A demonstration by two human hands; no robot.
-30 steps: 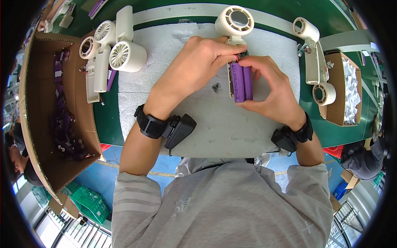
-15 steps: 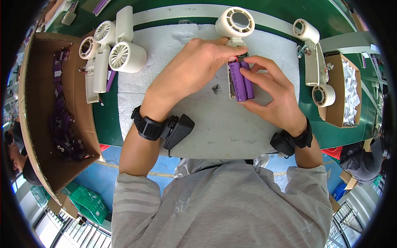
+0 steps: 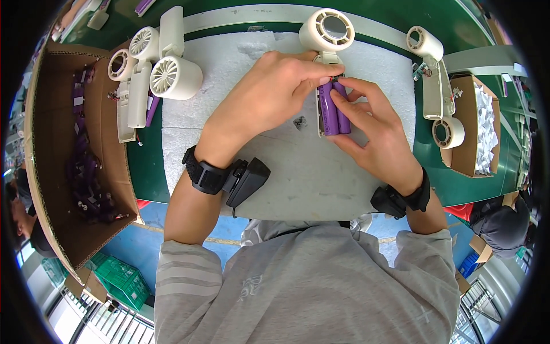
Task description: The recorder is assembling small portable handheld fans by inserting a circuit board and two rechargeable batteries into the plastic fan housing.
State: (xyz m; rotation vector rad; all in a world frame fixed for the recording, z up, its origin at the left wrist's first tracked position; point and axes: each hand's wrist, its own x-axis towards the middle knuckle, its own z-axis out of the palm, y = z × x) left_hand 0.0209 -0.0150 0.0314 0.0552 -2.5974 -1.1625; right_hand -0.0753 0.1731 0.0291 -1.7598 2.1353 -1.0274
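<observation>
1. A green workbench (image 3: 172,172) runs across the view, and a white foam mat (image 3: 298,172) lies on its middle in front of the person.
2. An open cardboard box (image 3: 54,189) sits at the left end of the bench, holding a loose heap of purple battery cells (image 3: 86,172).
3. A smaller cardboard box (image 3: 467,137) stands at the right, filled with white parts (image 3: 487,126).
4. A cluster of cream handheld fans (image 3: 152,74) lies at the mat's upper-left corner, some overlapping the mat, some on the green surface.
5. Two more cream fan bodies (image 3: 438,86) lie end to end on the green surface just left of the smaller box.
6. The left hand (image 3: 269,97) reaches across the mat, its fingers curled and its fingertips pressed on the top end of the purple batteries (image 3: 332,109); a black wrist strap with a small device (image 3: 226,175) sits on that wrist.
7. The right hand (image 3: 378,137) cups the work from the right, its thumb and forefinger pinched against the side of the cells; it wears a black strap (image 3: 404,198) too.
8. The cream fan (image 3: 327,31) being worked on lies at the mat's top centre, round head away from the person, handle pointing toward them.
9. The two batteries lie side by side in the opened handle, between both hands.
10. A small dark part (image 3: 299,121) lies on the mat just left of the handle.
</observation>
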